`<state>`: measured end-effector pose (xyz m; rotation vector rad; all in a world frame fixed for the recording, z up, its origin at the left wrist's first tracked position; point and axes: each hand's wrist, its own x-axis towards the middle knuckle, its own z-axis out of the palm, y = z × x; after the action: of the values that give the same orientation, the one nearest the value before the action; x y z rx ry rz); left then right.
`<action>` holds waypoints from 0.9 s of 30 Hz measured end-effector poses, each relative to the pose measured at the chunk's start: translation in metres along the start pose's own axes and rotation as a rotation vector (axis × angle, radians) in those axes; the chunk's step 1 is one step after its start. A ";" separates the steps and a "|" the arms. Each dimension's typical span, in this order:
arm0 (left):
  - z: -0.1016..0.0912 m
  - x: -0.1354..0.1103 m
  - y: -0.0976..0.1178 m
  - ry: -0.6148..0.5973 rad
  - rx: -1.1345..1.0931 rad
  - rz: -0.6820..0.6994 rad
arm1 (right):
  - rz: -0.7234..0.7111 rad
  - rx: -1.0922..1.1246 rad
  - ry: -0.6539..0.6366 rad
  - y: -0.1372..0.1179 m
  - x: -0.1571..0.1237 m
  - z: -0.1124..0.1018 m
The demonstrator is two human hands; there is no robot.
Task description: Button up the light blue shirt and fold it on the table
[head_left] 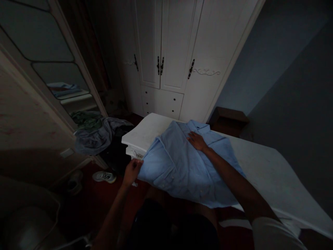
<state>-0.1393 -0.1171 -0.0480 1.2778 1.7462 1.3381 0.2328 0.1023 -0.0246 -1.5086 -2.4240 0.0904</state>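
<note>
A light blue shirt (182, 166) lies spread over the corner of a white table (270, 173), collar toward the far side and its lower part hanging off the near edge. My left hand (132, 171) is closed on the shirt's left edge, just off the table's corner. My right hand (197, 140) rests flat on the shirt below the collar, fingers stretched out.
A white wardrobe (179, 52) with dark handles and drawers stands behind the table. To the left, a heap of grey and green clothes (97, 133) lies by a mirrored door (52, 66). Shoes (104, 176) sit on the dark red floor. A brown box (229, 119) stands behind the table.
</note>
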 end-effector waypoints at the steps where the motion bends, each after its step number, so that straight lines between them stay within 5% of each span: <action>1: 0.000 0.000 0.001 0.002 0.005 0.004 | 0.001 0.018 0.006 0.000 0.000 0.000; 5: 0.003 -0.005 0.003 -0.123 -0.062 -0.047 | 0.010 0.107 0.040 0.000 0.001 -0.004; 9: 0.003 -0.014 -0.009 -0.336 -0.145 -0.302 | 0.036 0.205 0.125 0.000 -0.006 -0.015; 14: -0.002 -0.020 -0.035 -0.308 -0.157 -0.359 | 0.138 0.286 0.337 0.014 -0.053 -0.043; 17: -0.007 -0.024 -0.039 -0.339 -0.188 -0.357 | 0.327 0.380 0.536 0.033 -0.109 -0.064; 21: -0.016 -0.028 -0.032 -0.404 -0.141 -0.337 | 0.534 0.436 0.731 0.045 -0.218 -0.083; 23: -0.019 -0.029 -0.026 -0.435 -0.106 -0.330 | 0.619 0.537 0.781 0.035 -0.276 -0.081; 27: -0.024 -0.028 -0.018 -0.404 -0.003 -0.309 | 0.848 0.698 0.678 -0.007 -0.361 -0.047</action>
<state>-0.1562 -0.1533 -0.0598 1.1262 1.5737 0.8404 0.3888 -0.2254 -0.0525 -1.6984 -0.9747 0.4508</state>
